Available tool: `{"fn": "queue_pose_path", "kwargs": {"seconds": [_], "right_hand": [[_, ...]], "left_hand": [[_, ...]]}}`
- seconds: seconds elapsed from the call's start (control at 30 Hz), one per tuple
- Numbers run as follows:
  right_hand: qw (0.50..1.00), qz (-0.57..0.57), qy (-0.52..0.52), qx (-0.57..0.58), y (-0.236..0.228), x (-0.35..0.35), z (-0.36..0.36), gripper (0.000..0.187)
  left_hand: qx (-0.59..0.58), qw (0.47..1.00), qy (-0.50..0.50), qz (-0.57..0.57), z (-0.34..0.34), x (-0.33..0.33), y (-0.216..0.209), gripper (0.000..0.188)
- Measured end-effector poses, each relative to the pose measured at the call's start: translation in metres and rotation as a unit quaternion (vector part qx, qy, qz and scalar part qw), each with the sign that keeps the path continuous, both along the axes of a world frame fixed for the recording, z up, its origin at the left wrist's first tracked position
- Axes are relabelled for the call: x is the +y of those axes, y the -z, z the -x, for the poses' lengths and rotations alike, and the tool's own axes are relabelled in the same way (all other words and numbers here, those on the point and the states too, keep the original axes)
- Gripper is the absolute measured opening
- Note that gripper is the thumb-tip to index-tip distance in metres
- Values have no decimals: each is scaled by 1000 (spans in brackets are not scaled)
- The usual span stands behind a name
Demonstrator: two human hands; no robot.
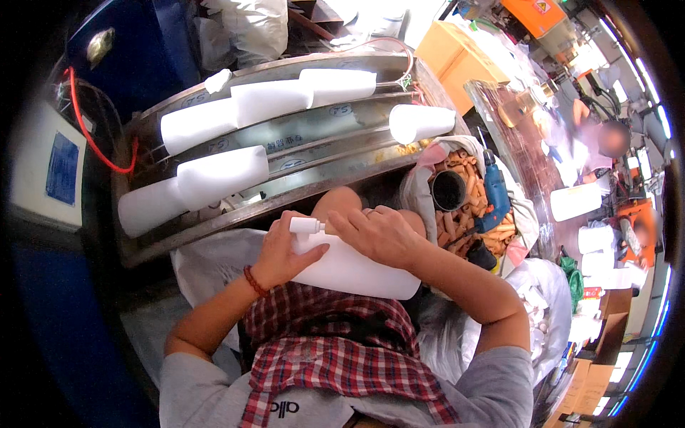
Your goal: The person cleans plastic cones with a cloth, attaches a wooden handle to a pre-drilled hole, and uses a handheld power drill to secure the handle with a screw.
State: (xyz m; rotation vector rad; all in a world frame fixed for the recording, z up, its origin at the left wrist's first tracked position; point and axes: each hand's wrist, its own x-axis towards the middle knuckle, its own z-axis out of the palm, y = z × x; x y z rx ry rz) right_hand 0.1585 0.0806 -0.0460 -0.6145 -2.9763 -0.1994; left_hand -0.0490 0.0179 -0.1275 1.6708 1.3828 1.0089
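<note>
Across my lap lies a large white plastic piece (364, 272), smooth and tapered. My left hand (280, 255) is wrapped round its left end, with the thumb lying along the top. A short white cylindrical fitting (305, 225) with a narrower tip sticks out above that hand, pointing to the right. My right hand (378, 235) is closed over the piece, its fingertips pinched at the fitting's narrow tip. Whatever small thing sits in those fingertips is mostly hidden.
Beyond my knees stands a metal trough (285, 146) holding several white tapered pieces (225, 171). At right, an open sack (526, 225) holds tan plugs (467, 171), a dark cup (449, 190) and a blue power drill (494, 189). People work at benches far right.
</note>
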Motion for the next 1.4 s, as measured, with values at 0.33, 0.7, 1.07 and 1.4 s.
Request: {"fn": "queue_pose_path", "kwargs": {"seconds": [0.33,0.7,1.07,1.4], "right_hand": [[902,409,83,108,2,-4,10,30],[995,12,-4,-102,-1,-10,16,17],[849,522,51,53,8,2,20,34],[995,87,5,-52,6,-19,17,29]], "left_hand": [[26,997,40,-58,-2,-13,-9,70],[4,999,43,-7,-7,-6,-8,73],[15,995,32,-89,-12,-18,2,81],[-2,998,48,-27,-6,-16,-1,76]]}}
